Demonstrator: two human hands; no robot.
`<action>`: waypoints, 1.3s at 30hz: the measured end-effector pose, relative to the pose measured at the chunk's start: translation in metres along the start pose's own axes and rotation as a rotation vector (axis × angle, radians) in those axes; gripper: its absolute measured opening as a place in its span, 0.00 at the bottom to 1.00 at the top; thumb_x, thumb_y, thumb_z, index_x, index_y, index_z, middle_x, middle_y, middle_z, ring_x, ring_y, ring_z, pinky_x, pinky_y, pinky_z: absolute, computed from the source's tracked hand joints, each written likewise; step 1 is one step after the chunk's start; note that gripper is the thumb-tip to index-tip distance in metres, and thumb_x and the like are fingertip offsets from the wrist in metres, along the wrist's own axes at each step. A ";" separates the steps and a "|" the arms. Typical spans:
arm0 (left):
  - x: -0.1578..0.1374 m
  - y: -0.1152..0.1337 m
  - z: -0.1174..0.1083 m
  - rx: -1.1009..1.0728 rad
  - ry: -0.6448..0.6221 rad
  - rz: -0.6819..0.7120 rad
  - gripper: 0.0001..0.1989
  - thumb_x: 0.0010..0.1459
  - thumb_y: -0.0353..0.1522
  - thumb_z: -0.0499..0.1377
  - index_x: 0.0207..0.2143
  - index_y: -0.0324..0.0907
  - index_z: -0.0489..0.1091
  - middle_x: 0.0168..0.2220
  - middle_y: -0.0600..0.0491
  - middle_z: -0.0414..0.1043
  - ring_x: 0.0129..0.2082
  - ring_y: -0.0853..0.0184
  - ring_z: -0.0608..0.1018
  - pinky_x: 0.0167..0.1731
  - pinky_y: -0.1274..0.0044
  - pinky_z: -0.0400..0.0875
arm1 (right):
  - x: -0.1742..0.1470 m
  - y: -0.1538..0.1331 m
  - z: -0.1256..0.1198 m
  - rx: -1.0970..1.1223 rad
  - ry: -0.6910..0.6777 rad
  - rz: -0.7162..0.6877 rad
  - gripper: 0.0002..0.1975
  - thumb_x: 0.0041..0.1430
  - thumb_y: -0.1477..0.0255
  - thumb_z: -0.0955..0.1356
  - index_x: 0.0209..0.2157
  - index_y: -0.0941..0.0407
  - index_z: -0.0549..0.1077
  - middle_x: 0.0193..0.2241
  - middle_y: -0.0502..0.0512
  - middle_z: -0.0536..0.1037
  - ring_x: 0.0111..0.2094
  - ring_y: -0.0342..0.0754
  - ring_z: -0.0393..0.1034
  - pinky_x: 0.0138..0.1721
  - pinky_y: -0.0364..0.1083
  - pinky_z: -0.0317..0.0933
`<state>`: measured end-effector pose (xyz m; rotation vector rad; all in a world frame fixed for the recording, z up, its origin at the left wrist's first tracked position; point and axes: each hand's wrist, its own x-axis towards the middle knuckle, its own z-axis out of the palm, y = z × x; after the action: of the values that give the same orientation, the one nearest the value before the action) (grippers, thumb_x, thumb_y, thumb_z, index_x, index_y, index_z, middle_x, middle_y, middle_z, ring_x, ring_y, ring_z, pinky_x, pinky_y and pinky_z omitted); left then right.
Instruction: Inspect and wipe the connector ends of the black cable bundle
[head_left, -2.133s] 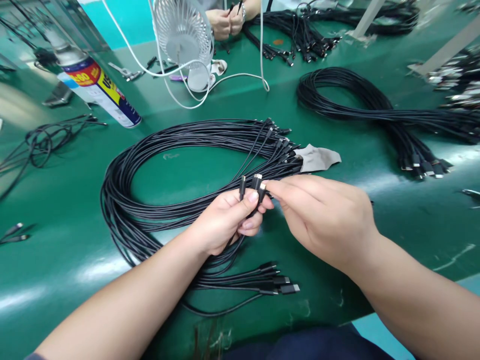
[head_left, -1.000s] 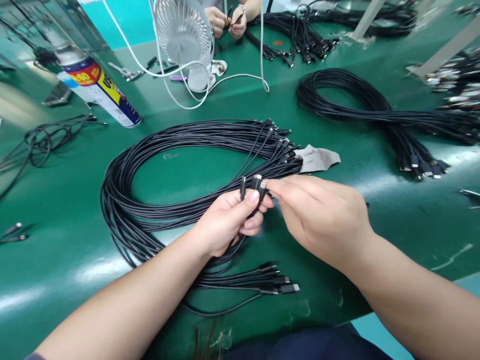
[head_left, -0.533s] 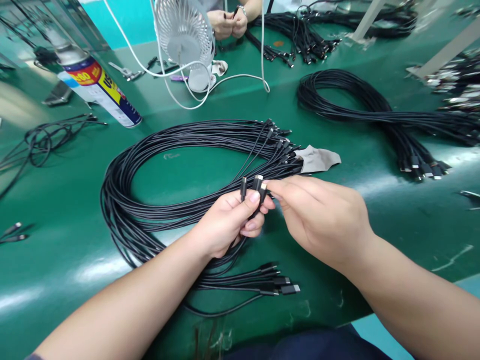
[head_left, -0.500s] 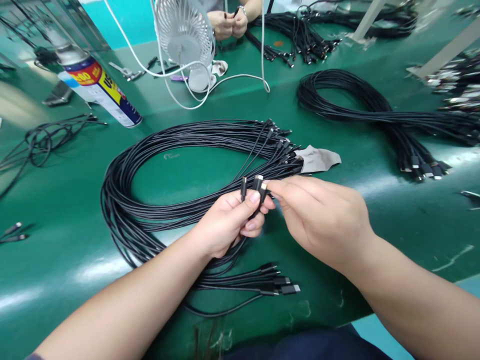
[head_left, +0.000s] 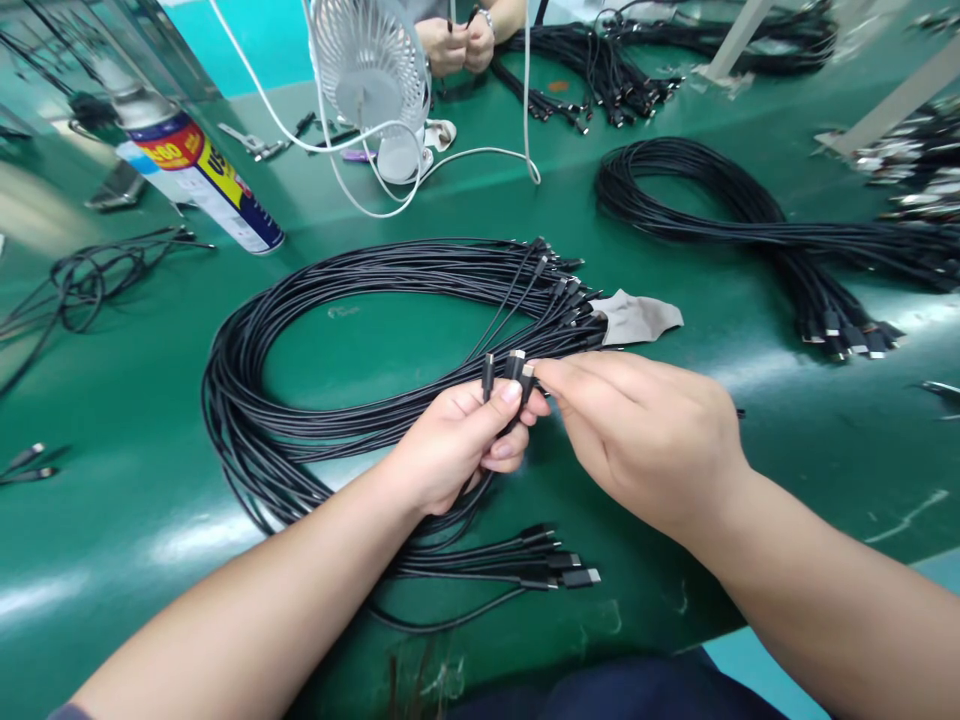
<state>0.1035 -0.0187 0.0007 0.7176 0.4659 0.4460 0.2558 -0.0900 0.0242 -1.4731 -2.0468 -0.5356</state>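
Note:
In my left hand [head_left: 457,440] several black cable connectors [head_left: 514,368] are gripped between thumb and fingers, their metal plug ends pointing up. My right hand [head_left: 649,430] is closed in a pinch, its fingertips at the rightmost plug. What those fingers hold, if anything, is hidden; a small dark tip shows just beyond the knuckles. Behind both hands lies a large looped bundle of black cables [head_left: 247,350]. Below my left hand, loose cable ends [head_left: 559,575] with metal plugs rest on the green table [head_left: 637,620].
A pale cloth scrap [head_left: 641,318] touches the bundle's connector ends. Another cable bundle [head_left: 697,180] lies at right. At the back stand a spray can [head_left: 202,180] and a white fan [head_left: 371,80] with a trailing cord. Across the table, a co-worker's hands [head_left: 461,45] hold a small part.
Both hands stay almost in place, with the connectors still in my left hand. My right hand has shifted very slightly, and a small dark tip now shows at its far side.

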 end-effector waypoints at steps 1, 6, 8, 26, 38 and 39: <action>0.000 0.000 0.000 -0.004 -0.002 -0.005 0.14 0.53 0.37 0.66 0.29 0.33 0.73 0.22 0.58 0.60 0.16 0.81 0.58 0.16 0.85 0.48 | 0.000 0.000 0.000 -0.001 0.001 0.000 0.10 0.62 0.80 0.64 0.40 0.63 0.78 0.34 0.58 0.83 0.33 0.46 0.76 0.34 0.44 0.65; 0.000 0.001 -0.001 -0.018 -0.018 -0.032 0.13 0.54 0.37 0.66 0.29 0.33 0.72 0.22 0.58 0.60 0.17 0.81 0.58 0.16 0.85 0.48 | -0.001 0.001 0.000 -0.001 0.000 -0.001 0.10 0.62 0.80 0.65 0.39 0.63 0.78 0.34 0.57 0.83 0.32 0.46 0.76 0.33 0.44 0.65; 0.000 0.001 -0.002 -0.015 -0.028 -0.047 0.13 0.55 0.37 0.65 0.29 0.33 0.72 0.21 0.59 0.58 0.17 0.81 0.57 0.16 0.85 0.47 | -0.001 0.001 0.000 0.000 -0.005 0.004 0.10 0.62 0.79 0.64 0.39 0.62 0.78 0.34 0.57 0.83 0.32 0.46 0.76 0.33 0.44 0.66; -0.001 0.002 -0.003 0.033 -0.052 -0.071 0.14 0.56 0.39 0.64 0.30 0.35 0.70 0.17 0.61 0.53 0.16 0.79 0.55 0.17 0.85 0.47 | -0.002 0.000 -0.002 0.071 -0.024 0.050 0.11 0.61 0.81 0.64 0.40 0.62 0.77 0.35 0.57 0.83 0.35 0.48 0.78 0.35 0.45 0.68; -0.001 0.001 0.001 0.099 -0.015 -0.081 0.16 0.54 0.41 0.65 0.30 0.35 0.71 0.16 0.61 0.54 0.16 0.80 0.55 0.17 0.84 0.47 | 0.013 0.009 -0.008 0.612 -0.176 0.422 0.05 0.58 0.78 0.66 0.32 0.57 0.75 0.26 0.51 0.80 0.25 0.41 0.73 0.22 0.38 0.63; -0.001 0.001 0.001 0.109 -0.016 -0.084 0.16 0.54 0.41 0.65 0.30 0.35 0.71 0.16 0.62 0.54 0.16 0.80 0.55 0.17 0.84 0.47 | 0.014 0.010 -0.009 0.658 -0.193 0.425 0.06 0.59 0.78 0.66 0.30 0.57 0.75 0.25 0.50 0.80 0.24 0.41 0.73 0.24 0.38 0.64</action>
<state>0.1029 -0.0189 0.0027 0.8032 0.5068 0.3376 0.2640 -0.0819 0.0399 -1.4976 -1.7135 0.4286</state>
